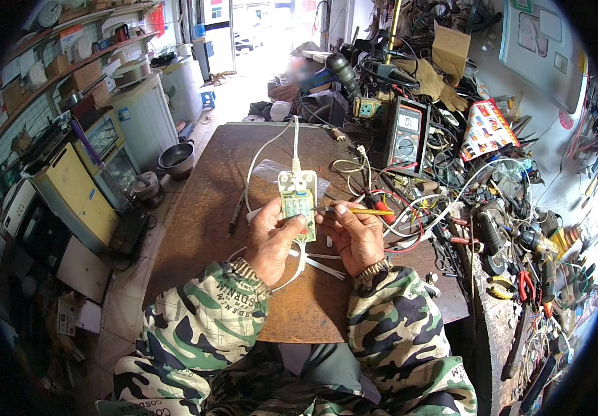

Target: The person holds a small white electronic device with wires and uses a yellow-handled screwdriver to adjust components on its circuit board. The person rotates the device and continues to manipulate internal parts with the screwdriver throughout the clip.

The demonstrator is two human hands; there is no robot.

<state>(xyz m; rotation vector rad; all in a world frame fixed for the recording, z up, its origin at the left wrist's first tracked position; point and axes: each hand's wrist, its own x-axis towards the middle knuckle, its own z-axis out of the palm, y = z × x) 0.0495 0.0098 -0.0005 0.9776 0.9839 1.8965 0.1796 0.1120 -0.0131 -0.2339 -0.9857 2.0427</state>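
My left hand (271,239) grips a small white device with a green circuit board (297,202) exposed, held above the brown wooden table (209,208). A white cable (271,145) runs from its top toward the back of the table. My right hand (358,236) holds a thin yellow-handled tool (361,211) whose tip points left onto the board's right edge. White plastic strips (323,265) lie on the table beneath my hands. Both arms wear camouflage sleeves.
A digital multimeter (406,135) stands at the back right among tangled wires. Pliers and other hand tools (521,277) crowd the right side. A dark probe (235,215) lies left of my hands. Appliances (77,194) and a pot (176,158) stand on the floor at left.
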